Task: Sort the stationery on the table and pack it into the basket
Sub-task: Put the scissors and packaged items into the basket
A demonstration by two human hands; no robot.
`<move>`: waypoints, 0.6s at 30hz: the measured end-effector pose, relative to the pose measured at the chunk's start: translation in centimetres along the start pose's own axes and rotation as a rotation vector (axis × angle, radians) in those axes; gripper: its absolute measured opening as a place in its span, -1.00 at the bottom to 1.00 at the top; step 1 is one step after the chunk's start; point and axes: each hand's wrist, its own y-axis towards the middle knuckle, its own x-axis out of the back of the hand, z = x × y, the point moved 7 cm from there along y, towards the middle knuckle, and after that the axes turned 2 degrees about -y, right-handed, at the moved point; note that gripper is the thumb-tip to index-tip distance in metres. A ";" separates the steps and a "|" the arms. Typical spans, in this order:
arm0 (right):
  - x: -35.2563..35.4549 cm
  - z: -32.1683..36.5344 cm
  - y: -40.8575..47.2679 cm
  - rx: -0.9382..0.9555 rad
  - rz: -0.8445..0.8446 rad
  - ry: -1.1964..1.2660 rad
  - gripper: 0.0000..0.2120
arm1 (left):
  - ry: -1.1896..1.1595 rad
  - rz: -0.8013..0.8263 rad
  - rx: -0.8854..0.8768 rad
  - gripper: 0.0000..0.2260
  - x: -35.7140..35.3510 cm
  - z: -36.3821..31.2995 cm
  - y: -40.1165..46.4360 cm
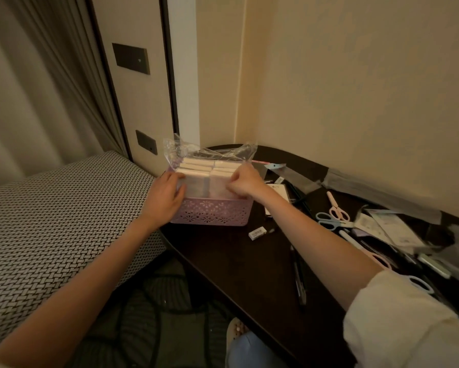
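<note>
Both bare forearms reach forward, the left hand (165,193) lying with fingers loosely bent, the right hand (245,181) curled, fingertips pinching.
</note>
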 end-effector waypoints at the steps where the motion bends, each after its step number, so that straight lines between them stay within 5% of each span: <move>1: 1.4 -0.2 -0.9 0.041 -0.076 0.029 -0.84 | 0.011 -0.025 -0.017 -0.76 0.1 -0.5 -0.1; 6: 8.3 -5.6 -6.0 0.040 -0.388 0.079 -0.84 | -0.074 -0.114 -0.090 -0.75 0.3 -5.3 -0.4; 18: 15.8 -24.3 -21.1 -0.359 -0.474 -0.022 -0.82 | -0.263 0.144 -0.345 -0.68 -7.2 -22.2 -3.0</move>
